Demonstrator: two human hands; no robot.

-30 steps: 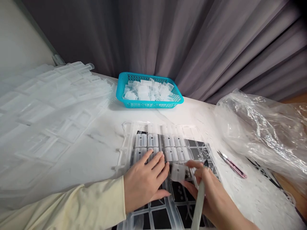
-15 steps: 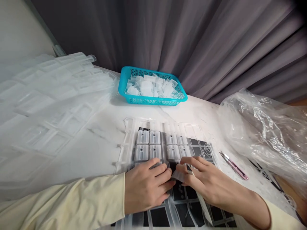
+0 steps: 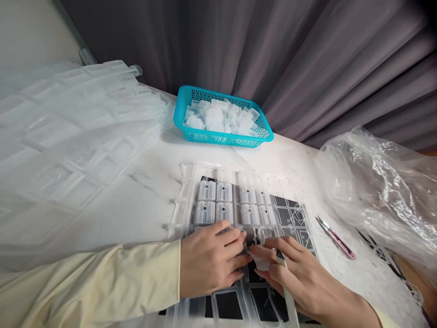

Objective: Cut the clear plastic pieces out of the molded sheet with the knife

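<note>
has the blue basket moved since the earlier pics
No, the blue basket keeps its place relative to the clear plastic grid; only the view has shifted.

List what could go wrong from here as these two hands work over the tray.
The right hand seems to hold both a translucent piece and a pale tool, so either might slip.

The left hand rests close to the seated pieces and could nudge them.

The open-tipped snips lie beside the tray; a sideways reach might meet their points.
</note>
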